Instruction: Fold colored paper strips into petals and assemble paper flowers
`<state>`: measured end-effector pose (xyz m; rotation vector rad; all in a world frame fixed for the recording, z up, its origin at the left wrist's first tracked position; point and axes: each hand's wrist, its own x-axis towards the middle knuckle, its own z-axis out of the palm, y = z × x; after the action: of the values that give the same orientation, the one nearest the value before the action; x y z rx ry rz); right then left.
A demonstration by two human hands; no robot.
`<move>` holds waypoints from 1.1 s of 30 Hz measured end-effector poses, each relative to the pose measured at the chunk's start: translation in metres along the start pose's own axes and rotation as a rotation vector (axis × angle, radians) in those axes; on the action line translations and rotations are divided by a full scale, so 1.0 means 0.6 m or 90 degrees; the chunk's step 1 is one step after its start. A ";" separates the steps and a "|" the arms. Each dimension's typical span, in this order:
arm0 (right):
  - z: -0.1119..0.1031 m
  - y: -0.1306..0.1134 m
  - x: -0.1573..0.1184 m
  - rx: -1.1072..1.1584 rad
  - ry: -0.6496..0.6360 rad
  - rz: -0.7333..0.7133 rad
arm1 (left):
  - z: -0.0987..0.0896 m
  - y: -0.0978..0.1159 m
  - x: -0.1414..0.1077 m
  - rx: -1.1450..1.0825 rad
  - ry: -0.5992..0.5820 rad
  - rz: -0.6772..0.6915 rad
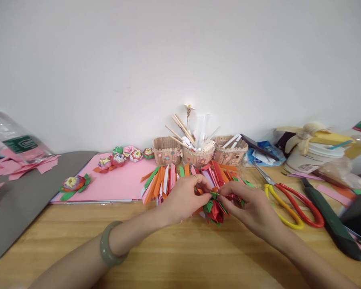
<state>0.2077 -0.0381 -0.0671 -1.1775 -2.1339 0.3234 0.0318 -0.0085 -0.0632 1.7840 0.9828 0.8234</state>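
Both of my hands meet over the middle of the table, fingertips pinched together. My left hand [188, 196], wearing a ring and with a bangle on the wrist, pinches one side of a small green paper piece [214, 195]. Its other side is between the fingers of my right hand [248, 202]. Just beneath my fingertips is a red and green folded-paper flower [215, 212]; whether the green piece is joined to it I cannot tell. Behind my hands lie many folded paper strips [160, 182] in orange, red, green, pink and white, partly hidden by my fingers.
Three decorated baskets [198, 156] with sticks stand against the wall. At left, finished paper flowers [75, 184] lie on pink sheets [120, 186]. Scissors [291, 200], a green-handled cutter [333, 220], a lidded cup [309, 158] and a banana peel [313, 134] are at right.
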 end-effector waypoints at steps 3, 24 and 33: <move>0.005 0.004 -0.004 -0.030 0.032 -0.043 | 0.001 -0.004 0.000 0.006 0.004 -0.020; 0.005 0.005 -0.004 -0.150 0.013 -0.124 | -0.004 -0.004 0.001 0.016 -0.030 0.001; 0.015 -0.001 -0.008 -0.233 0.140 -0.178 | 0.009 -0.001 -0.014 0.217 0.036 0.320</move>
<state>0.2030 -0.0414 -0.0752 -1.0315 -2.1764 -0.3196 0.0321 -0.0177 -0.0669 2.3679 0.7464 1.0637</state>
